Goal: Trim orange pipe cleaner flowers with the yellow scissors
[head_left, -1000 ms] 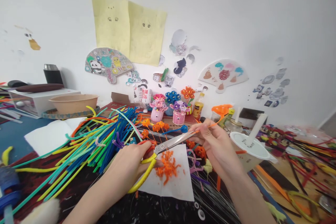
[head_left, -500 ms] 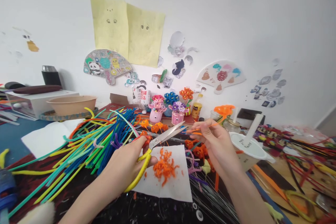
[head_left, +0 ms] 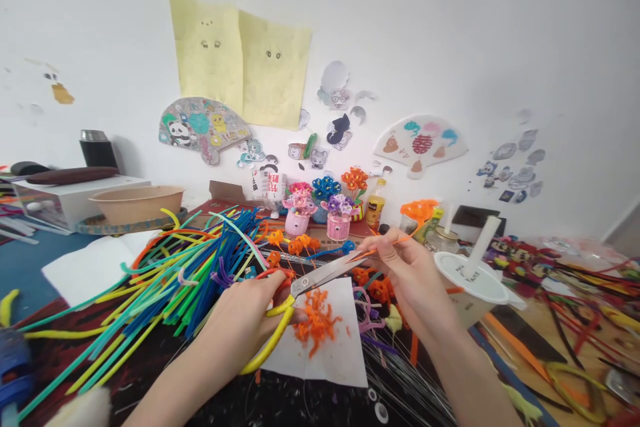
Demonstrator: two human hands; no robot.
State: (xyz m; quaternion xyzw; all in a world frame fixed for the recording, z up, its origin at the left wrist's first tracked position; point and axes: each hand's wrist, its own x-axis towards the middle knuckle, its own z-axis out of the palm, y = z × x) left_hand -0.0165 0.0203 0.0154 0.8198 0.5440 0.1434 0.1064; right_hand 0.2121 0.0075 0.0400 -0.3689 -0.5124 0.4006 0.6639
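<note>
My left hand (head_left: 255,307) is closed around the yellow handle of a pair of scissors (head_left: 325,273), whose blades point up and to the right. The blade tips reach the thin orange pipe cleaner (head_left: 400,240) pinched in the fingers of my right hand (head_left: 407,267). Whether the blades touch it I cannot tell. Below the scissors, a pile of orange fuzz clippings (head_left: 317,320) lies on a white sheet of paper (head_left: 345,360). Small orange pipe-cleaner flowers (head_left: 300,243) stand just behind the blades.
To the left spreads a heap of coloured pipe cleaners (head_left: 200,280). Behind are pots of pipe-cleaner flowers (head_left: 339,223) and a small yellow bottle (head_left: 375,203). A white lid with an upright stick (head_left: 470,277) stands to the right. Thin wires (head_left: 410,373) lie beneath my right arm.
The scissor blades have come closer together, and their tips now meet the orange pipe cleaner by my right fingers. My left hand has shifted slightly right; my right hand stays nearly in place.
</note>
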